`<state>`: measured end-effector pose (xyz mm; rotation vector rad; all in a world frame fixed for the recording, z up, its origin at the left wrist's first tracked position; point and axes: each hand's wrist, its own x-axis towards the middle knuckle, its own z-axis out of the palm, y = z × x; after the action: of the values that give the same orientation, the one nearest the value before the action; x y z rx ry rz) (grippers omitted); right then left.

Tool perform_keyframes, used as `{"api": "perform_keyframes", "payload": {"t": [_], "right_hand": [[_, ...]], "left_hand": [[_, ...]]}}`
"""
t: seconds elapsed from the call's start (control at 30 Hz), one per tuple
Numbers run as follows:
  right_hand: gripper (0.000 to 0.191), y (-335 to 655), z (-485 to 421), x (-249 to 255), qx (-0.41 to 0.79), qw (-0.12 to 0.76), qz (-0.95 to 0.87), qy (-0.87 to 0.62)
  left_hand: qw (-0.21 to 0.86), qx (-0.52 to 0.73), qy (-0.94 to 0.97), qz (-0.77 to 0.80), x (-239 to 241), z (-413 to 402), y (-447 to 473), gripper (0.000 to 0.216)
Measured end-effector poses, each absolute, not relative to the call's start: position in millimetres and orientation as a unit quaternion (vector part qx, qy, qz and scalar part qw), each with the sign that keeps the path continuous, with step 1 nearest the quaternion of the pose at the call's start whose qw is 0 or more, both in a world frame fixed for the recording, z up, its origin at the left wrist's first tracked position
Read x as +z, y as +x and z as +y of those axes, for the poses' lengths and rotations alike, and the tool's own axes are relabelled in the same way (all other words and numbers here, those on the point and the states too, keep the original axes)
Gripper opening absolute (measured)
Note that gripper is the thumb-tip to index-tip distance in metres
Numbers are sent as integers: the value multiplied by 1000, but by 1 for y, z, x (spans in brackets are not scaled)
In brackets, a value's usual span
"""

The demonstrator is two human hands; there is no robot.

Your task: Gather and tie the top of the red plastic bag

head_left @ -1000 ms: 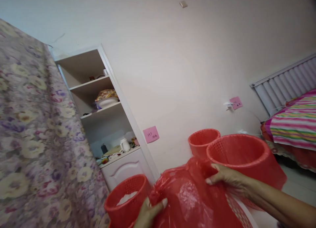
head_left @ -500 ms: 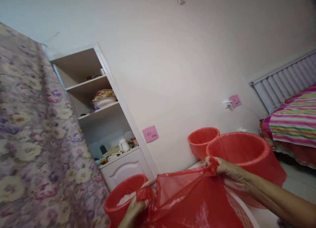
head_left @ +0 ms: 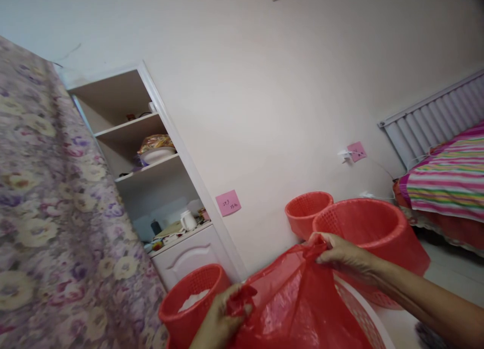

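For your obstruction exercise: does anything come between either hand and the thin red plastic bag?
Nothing visible. The left hand and the right hand each pinch the thin red plastic bag directly, with no object between.

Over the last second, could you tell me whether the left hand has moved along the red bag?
Yes. The left hand has gathered the red bag edge and closed on it, remaining beside the nearest red basket.

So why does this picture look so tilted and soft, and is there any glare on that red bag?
Head view: the room leans, the cupboard slanting; edges are soft, the floral cloth most blurred. Light is even, without hard shadows. The red bag, pinched by the left hand and right hand, shows pale shiny patches.
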<state>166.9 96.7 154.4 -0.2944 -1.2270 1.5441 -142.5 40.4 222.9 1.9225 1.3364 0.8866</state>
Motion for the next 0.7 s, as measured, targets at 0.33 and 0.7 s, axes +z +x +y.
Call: {"api": "perform_keyframes", "payload": {"t": [0.33,0.7], "right_hand": [[9,153,87,161,598,548,-558,-177],[12,150,101,153,618,604,-477,-160]], "left_hand": [[349,408,691,483,218,47,-126,35],[113,204,767,598,215,25,-122,63]]}}
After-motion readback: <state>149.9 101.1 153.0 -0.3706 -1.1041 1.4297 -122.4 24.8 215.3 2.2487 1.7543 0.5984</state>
